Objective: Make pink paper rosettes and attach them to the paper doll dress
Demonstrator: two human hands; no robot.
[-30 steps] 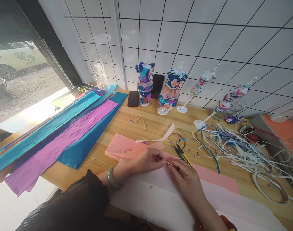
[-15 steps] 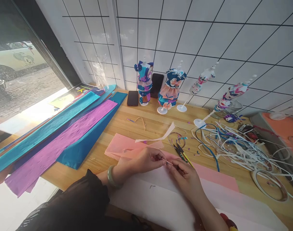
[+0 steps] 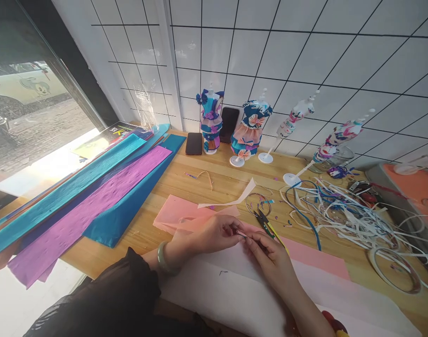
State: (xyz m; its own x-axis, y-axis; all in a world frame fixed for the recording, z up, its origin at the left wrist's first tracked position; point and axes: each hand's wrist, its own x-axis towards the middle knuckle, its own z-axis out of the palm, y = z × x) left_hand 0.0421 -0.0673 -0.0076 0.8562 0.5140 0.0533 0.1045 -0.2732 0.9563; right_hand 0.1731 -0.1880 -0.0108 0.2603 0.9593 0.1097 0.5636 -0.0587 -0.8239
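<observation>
My left hand (image 3: 217,235) and my right hand (image 3: 271,256) meet above the sheets, both closed in a pinch. A thin, pale pink rolled or folded strip (image 3: 242,234) runs between their fingertips; its ends are hidden by the fingers. Under my hands lie a large white sheet (image 3: 214,290) and pink paper (image 3: 172,213). Just beyond the right fingers are thread snips (image 3: 262,219) with a yellow-and-black tool beside them. A small dark bent bit (image 3: 223,272) rests on the white sheet.
Teal (image 3: 105,171) and purple (image 3: 129,175) paper strips lie at the left. Small dress forms (image 3: 211,117) stand along the tiled wall near two phones (image 3: 194,143). White strips (image 3: 354,224) are tangled at the right, beside a tape roll (image 3: 394,270).
My fingers have shifted very slightly around the thin strip, and the right hand has turned a little. Everything else stays where it was.
</observation>
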